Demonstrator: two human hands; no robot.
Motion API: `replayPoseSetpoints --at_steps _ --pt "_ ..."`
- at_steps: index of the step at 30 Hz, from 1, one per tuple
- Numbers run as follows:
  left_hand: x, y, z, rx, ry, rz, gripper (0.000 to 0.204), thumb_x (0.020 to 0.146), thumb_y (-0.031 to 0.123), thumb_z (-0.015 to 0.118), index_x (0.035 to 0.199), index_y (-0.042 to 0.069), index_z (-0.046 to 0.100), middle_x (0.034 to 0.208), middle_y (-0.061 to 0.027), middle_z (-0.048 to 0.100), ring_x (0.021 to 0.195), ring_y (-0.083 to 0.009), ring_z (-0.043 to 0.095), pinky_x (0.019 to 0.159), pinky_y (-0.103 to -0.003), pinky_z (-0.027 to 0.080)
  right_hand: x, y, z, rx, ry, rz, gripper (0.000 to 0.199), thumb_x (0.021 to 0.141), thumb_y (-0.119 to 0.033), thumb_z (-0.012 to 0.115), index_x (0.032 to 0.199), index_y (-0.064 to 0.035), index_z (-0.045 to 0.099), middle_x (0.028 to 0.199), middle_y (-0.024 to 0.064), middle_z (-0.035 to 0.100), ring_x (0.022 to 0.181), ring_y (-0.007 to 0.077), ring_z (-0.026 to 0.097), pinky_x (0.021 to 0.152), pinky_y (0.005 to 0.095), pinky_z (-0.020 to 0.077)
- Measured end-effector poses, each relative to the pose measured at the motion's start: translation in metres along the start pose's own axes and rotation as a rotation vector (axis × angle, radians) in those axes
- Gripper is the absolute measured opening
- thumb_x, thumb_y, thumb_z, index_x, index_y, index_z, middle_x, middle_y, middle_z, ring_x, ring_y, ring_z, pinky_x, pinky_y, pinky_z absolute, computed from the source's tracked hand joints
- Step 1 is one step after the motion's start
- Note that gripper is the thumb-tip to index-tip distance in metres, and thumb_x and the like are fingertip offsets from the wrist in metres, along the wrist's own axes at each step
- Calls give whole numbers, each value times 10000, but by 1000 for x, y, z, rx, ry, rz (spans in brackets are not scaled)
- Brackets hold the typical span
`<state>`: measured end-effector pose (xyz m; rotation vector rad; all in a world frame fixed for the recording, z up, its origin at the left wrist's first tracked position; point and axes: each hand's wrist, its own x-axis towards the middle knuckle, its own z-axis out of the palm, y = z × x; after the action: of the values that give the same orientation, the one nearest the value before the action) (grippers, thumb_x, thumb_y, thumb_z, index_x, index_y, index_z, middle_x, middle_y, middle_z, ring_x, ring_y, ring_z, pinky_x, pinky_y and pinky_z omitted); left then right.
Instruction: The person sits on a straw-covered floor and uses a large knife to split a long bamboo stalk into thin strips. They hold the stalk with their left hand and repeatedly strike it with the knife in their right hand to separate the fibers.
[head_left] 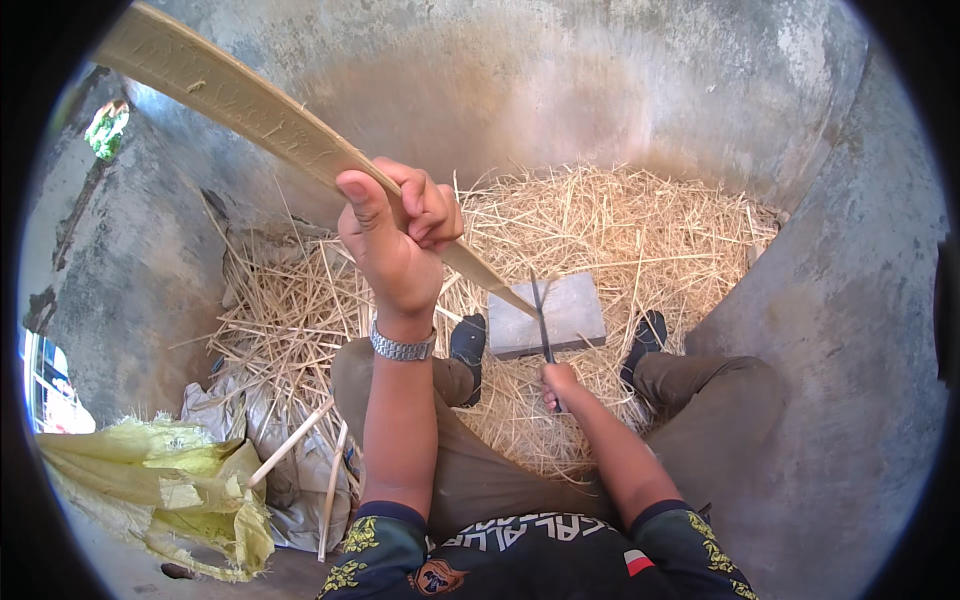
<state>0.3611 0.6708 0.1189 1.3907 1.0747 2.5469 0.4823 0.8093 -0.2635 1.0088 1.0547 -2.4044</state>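
Note:
My left hand (405, 230), raised at centre left with a metal watch on its wrist, is closed round a long bamboo strip (245, 105). The strip slopes from the upper left down to a grey rectangular block (578, 305) between my feet. In my right hand (560, 388) is the handle of a knife (545, 335) with a long, dark, narrow blade. That blade points away from me across the block and meets the strip's lower end, or lies very near it; I cannot tell whether it has cut in.
Pale shavings and thin strips (640, 215) cover the floor around the block. Grey concrete walls (600, 90) curve close on the far side and right. A torn yellow sack (165, 490), a crumpled grey sheet (300, 500) and loose sticks (292, 440) lie at lower left.

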Motion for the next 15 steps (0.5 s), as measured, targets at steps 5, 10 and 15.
replayPoseSetpoints --at_steps 5,10,15 --pt "4 -1 -7 1 29 36 604 1002 640 359 791 77 409 568 21 305 464 -69 264 423 -240 219 -24 -35 10 340 -398 143 453 908 -264 557 518 -197 336 431 -52 267 318 96 268 313 268 199" --pt "7 -7 -15 73 104 34 577 999 662 324 800 123 373 578 42 264 466 -69 221 432 -246 211 -57 -47 72 -654 503 -610 352 882 -247 585 689 47 610 566 152 588 466 295 576 492 417 449" --pt "10 -4 -21 86 145 36 619 981 686 355 797 97 393 586 19 308 466 -73 242 437 -240 233 -83 -57 115 -731 544 -882 295 863 -241 598 802 41 656 658 257 612 632 357 654 652 457 495"
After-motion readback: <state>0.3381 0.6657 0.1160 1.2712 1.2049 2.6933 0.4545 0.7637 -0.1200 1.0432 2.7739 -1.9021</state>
